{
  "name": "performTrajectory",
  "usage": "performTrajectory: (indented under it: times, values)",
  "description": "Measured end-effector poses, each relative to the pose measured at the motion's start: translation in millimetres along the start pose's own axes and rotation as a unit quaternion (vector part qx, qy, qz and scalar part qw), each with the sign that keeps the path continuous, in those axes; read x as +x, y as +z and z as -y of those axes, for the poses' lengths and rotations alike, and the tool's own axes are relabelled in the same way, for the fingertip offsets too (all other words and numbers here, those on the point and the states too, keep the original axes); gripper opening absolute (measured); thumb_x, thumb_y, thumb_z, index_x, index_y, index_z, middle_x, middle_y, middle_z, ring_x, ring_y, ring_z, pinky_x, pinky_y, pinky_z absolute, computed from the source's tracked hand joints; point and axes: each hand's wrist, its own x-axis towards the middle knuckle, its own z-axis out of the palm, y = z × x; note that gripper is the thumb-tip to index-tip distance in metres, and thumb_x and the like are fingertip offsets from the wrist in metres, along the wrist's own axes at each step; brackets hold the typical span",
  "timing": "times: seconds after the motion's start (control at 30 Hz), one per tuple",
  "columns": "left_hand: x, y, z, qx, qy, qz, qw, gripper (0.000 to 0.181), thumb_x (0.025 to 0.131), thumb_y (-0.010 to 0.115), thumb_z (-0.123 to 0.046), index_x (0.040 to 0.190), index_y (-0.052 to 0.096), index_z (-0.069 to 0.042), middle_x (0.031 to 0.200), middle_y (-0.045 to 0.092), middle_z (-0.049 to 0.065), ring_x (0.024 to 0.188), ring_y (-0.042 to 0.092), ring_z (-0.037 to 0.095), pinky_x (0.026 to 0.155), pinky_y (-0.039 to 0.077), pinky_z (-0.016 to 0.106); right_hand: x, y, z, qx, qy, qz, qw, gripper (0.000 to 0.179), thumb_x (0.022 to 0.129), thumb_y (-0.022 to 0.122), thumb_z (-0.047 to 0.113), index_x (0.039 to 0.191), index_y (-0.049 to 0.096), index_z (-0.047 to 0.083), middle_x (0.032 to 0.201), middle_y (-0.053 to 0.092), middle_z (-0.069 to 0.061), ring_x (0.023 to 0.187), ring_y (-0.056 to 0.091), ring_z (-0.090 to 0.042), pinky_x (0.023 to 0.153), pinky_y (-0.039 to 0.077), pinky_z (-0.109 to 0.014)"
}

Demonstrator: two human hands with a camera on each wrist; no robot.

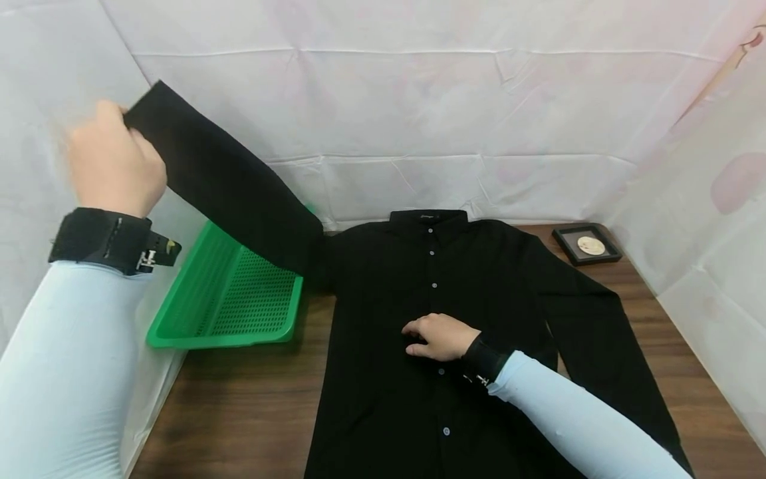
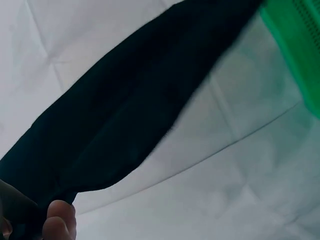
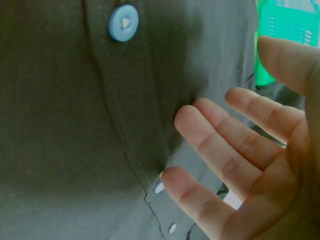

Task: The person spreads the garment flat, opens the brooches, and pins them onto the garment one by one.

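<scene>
A black button-up shirt (image 1: 383, 299) lies front side up on the wooden table, its collar toward the back wall. My left hand (image 1: 116, 159) grips the cuff end of one sleeve (image 1: 233, 179) and holds it raised at the upper left, so the sleeve stretches up from the shoulder. In the left wrist view, fingertips (image 2: 59, 220) pinch the dark cloth (image 2: 115, 110). Over the shirt's middle, beside the button row, my right hand (image 1: 441, 336) hovers close with fingers loosely extended. The right wrist view shows those fingers (image 3: 220, 145) apart, near a button (image 3: 124, 23), with nothing held.
A green perforated basket (image 1: 227, 342) stands on the left, partly under the raised sleeve. At the back right corner sits a small black frame (image 1: 586, 244) with a round pale piece in it. White sheeting (image 1: 395, 106) walls the table (image 1: 251, 399) at back and sides.
</scene>
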Motion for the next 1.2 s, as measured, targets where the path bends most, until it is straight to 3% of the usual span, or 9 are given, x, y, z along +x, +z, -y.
performTrajectory:
  times: [0.17,0.4,0.57,0.77,1.0,1.2]
  values:
    - [-6.6,24.6,27.2,-0.005,-0.024,0.051,0.9984,0.049,0.094,0.026,-0.015,0.13,0.042,0.013,0.108,0.052,0.04,0.1,0.048,0.057,0.073,0.04,0.061,1.2,1,0,-0.004,0.004,-0.003,1.0,0.039,0.093,0.063,0.035,0.125,0.063,0.012,0.114,0.066,-0.002,0.1,0.062,-0.014,0.086,0.05,-0.033]
    - [-22.3,58.4,61.8,-0.014,-0.052,0.097,0.9938,0.046,0.09,0.024,-0.01,0.121,0.044,0.018,0.097,0.05,0.039,0.091,0.049,0.057,0.068,0.04,0.06,-0.4,3,1,-0.006,0.004,-0.012,0.9999,0.039,0.093,0.064,0.034,0.125,0.063,0.012,0.113,0.067,-0.002,0.1,0.062,-0.014,0.085,0.05,-0.033]
    - [-33.7,77.5,76.3,-0.019,-0.077,0.133,0.9879,0.048,0.09,0.025,-0.008,0.126,0.04,0.02,0.099,0.05,0.041,0.094,0.048,0.058,0.073,0.042,0.061,-2.4,3,1,-0.005,-0.004,-0.019,0.9998,0.038,0.093,0.064,0.032,0.124,0.063,0.01,0.11,0.067,-0.003,0.097,0.063,-0.013,0.083,0.05,-0.033]
    - [-43.3,100.3,86.1,-0.013,-0.092,0.163,0.9823,0.045,0.087,0.032,-0.005,0.123,0.041,0.021,0.096,0.052,0.041,0.09,0.052,0.057,0.068,0.045,0.059,-3.9,3,1,-0.007,-0.003,-0.024,0.9997,0.037,0.093,0.064,0.033,0.123,0.064,0.011,0.109,0.068,-0.002,0.096,0.063,-0.013,0.082,0.051,-0.032]
    - [-52.6,130.9,96.7,-0.006,-0.11,0.216,0.9702,0.042,0.087,0.039,-0.006,0.117,0.044,0.022,0.095,0.053,0.04,0.084,0.054,0.052,0.055,0.046,0.048,-4.9,3,2,-0.014,-0.002,-0.031,0.9994,0.036,0.093,0.065,0.032,0.122,0.065,0.011,0.107,0.068,-0.002,0.095,0.063,-0.013,0.081,0.05,-0.033]
    - [-60.1,147.7,112.5,0.008,-0.13,0.278,0.9518,0.033,0.087,0.043,-0.008,0.103,0.047,0.02,0.089,0.052,0.034,0.077,0.053,0.044,0.05,0.044,0.04,-4.4,4,3,-0.021,-0.002,-0.034,0.9992,0.037,0.092,0.065,0.033,0.121,0.065,0.011,0.106,0.068,-0.002,0.095,0.062,-0.013,0.082,0.05,-0.033]
